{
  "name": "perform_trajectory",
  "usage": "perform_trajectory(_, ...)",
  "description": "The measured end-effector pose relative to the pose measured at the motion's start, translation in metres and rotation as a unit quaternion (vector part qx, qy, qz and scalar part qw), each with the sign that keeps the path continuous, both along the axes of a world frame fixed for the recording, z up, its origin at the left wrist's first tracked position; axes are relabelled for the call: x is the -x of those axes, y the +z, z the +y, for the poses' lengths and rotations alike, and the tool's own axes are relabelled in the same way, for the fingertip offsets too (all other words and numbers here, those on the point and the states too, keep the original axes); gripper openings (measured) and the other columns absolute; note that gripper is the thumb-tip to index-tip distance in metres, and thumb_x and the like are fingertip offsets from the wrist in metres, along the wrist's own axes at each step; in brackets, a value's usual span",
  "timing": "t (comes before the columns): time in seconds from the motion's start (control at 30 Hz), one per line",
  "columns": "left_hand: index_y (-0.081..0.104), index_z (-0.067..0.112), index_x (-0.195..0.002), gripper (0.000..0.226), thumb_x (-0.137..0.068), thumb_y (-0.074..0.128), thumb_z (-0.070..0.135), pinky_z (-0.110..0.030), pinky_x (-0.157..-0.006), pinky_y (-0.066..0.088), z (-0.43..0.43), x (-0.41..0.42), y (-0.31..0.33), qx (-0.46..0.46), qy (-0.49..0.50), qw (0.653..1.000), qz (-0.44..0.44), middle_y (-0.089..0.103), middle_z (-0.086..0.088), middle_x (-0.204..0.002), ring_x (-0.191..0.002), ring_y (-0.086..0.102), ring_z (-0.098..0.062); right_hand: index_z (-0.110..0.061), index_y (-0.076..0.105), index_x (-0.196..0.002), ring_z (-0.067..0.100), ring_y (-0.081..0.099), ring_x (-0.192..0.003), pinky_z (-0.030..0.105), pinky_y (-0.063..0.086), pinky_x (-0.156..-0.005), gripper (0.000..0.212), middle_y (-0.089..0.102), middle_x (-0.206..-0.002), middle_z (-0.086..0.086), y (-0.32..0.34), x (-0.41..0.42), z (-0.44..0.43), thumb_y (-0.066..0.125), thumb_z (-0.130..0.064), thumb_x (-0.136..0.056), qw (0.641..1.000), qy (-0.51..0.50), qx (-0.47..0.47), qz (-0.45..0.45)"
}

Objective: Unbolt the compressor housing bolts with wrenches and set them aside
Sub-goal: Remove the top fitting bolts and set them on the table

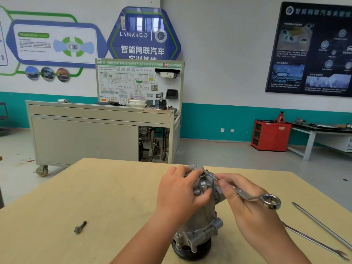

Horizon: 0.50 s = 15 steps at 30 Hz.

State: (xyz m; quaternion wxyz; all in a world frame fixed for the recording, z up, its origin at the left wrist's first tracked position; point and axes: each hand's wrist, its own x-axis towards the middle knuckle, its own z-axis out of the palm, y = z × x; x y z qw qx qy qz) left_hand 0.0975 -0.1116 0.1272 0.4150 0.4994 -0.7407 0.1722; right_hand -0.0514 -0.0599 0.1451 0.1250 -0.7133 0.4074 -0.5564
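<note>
A grey metal compressor (202,223) stands upright on its black pulley on the wooden table (106,199). My left hand (179,191) grips the top of the housing, fingers curled over it. My right hand (245,204) holds a combination wrench (245,195) by its shaft. The wrench's open end sits on a bolt (204,176) at the top of the housing, while its ring end sticks out to the right. A second bolt head (203,184) shows just below. One removed bolt (80,227) lies on the table to the left.
Two long slim metal tools (316,242) (322,223) lie on the table at the right. Beyond the table stand a grey wheeled training bench (99,134), a red cabinet (270,135) and a side bench (322,134) on open floor.
</note>
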Motion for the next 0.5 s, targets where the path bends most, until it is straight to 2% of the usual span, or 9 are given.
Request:
perform_trajectory(0.07,0.076,0.025,-0.097,0.05,-0.07,0.048,0.056,-0.027,-0.054,0.047,0.0,0.0,0.0,-0.005,0.001,1.0,-0.002,0.067,0.003,-0.077,-0.066,0.059,-0.017,-0.04,0.062,-0.089,-0.006,0.062,-0.085,0.008,0.045,-0.068,0.029,0.068,-0.088,-0.023,-0.001,0.0,-0.002,0.043,-0.058,-0.076,1.0,0.011,0.001,-0.013)
perform_trajectory(0.17,0.076,0.025,-0.098,0.05,-0.07,0.046,0.055,-0.027,-0.055,0.048,-0.001,-0.001,0.001,-0.007,0.002,1.0,-0.007,0.067,0.002,-0.078,-0.066,0.06,-0.019,-0.026,0.066,-0.086,0.0,0.063,-0.071,0.008,0.046,-0.063,0.031,0.07,-0.082,-0.012,-0.009,0.002,-0.009,0.044,-0.048,-0.079,0.993,0.018,0.009,-0.114)
perform_trajectory(0.23,0.076,0.026,-0.097,0.049,-0.071,0.046,0.055,-0.028,-0.054,0.05,-0.001,-0.001,0.001,-0.007,0.001,1.0,-0.013,0.067,0.001,-0.079,-0.066,0.06,-0.019,-0.02,0.067,-0.085,0.001,0.062,-0.069,0.007,0.044,-0.063,0.029,0.07,-0.08,-0.009,-0.015,0.006,-0.012,0.045,-0.039,-0.08,0.989,0.017,0.01,-0.147)
perform_trajectory(0.33,0.076,0.027,-0.097,0.049,-0.071,0.047,0.056,-0.028,-0.054,0.051,0.0,-0.002,0.001,-0.01,0.004,1.0,-0.02,0.068,0.001,-0.08,-0.067,0.061,-0.019,-0.024,0.066,-0.087,0.0,0.064,-0.075,0.007,0.045,-0.065,0.02,0.07,-0.083,-0.012,-0.022,0.006,-0.01,0.05,-0.036,-0.081,0.993,0.024,0.014,-0.115)
perform_trajectory(0.43,0.076,0.026,-0.097,0.045,-0.069,0.055,0.055,-0.028,-0.054,0.05,-0.001,-0.001,0.0,-0.009,0.003,1.0,-0.012,0.068,0.0,-0.079,-0.066,0.06,-0.02,-0.034,0.064,-0.087,-0.002,0.063,-0.078,0.008,0.045,-0.063,0.019,0.068,-0.086,-0.015,-0.024,0.004,-0.011,0.058,-0.051,-0.082,0.998,0.001,0.017,-0.067)
perform_trajectory(0.5,0.076,0.025,-0.096,0.046,-0.071,0.051,0.055,-0.029,-0.055,0.05,0.0,-0.002,0.0,-0.01,0.005,1.0,-0.015,0.067,0.0,-0.079,-0.066,0.06,-0.021,-0.028,0.063,-0.082,-0.001,0.062,-0.072,0.01,0.046,-0.061,0.02,0.068,-0.078,-0.009,-0.023,0.004,-0.02,0.056,-0.047,-0.085,0.994,0.007,-0.004,-0.109)
